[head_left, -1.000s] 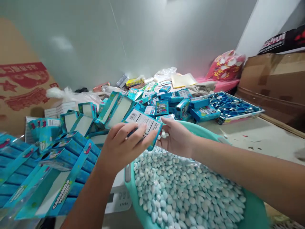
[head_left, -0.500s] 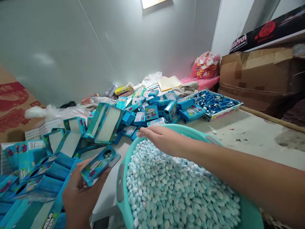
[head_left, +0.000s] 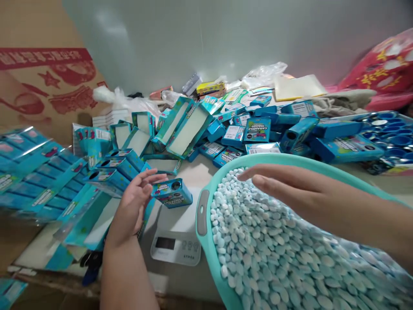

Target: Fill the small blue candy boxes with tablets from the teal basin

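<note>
My left hand is open with fingers spread, just left of a small blue candy box that lies on a white digital scale. The hand does not grip the box. My right hand is stretched flat, palm down, over a teal basin filled with small pale blue and white candies. It holds nothing that I can see.
Stacks of flat blue display cartons lie at the left. Many small blue boxes are heaped behind the basin. A tray of blue caps sits at the right. A cardboard box stands at back left, a red bag at back right.
My left hand carried the filled box left and down, set it on the scale and let go. My right hand left the box and now hovers flat over the candies.
</note>
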Demonstrator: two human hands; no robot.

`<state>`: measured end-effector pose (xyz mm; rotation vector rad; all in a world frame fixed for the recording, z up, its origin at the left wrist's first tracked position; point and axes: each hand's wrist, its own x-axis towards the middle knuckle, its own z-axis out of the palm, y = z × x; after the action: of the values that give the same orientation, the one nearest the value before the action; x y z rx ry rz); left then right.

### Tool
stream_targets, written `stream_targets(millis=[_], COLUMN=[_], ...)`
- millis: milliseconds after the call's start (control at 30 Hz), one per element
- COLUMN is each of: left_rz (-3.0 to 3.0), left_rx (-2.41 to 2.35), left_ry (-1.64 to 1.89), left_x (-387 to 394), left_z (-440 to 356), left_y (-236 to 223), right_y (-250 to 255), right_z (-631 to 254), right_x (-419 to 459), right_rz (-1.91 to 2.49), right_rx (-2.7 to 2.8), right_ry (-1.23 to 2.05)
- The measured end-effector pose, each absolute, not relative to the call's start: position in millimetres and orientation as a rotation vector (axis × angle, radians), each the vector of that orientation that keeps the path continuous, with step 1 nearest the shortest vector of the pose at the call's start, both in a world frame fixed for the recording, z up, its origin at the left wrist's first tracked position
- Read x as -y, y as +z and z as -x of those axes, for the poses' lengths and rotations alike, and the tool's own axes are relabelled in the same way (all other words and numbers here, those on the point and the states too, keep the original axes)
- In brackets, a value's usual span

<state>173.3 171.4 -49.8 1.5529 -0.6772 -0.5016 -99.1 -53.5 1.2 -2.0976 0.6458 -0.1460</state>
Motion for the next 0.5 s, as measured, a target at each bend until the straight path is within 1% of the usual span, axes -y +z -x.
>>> stream_targets(millis=[133, 333, 500], left_rz=[-1.412, -1.255, -1.222], left_rx=[0.64, 0.508, 0.463], left_ry=[-0.373, -0.268, -0.236], left_x=[-166.3, -161.1, -162.0], left_z=[-176.0, -178.9, -176.0], left_y=[-55.6, -55.9, -51.2], right_y=[-2.1, -10.9, -16.0], right_z=[104.1, 106.1, 105.7], right_x=[45.7, 46.5, 48.6], right_rz=[2.274, 2.441, 2.616], right_rx=[-0.492, -0.311, -0.182], right_ry=[-0.063, -0.06, 0.148])
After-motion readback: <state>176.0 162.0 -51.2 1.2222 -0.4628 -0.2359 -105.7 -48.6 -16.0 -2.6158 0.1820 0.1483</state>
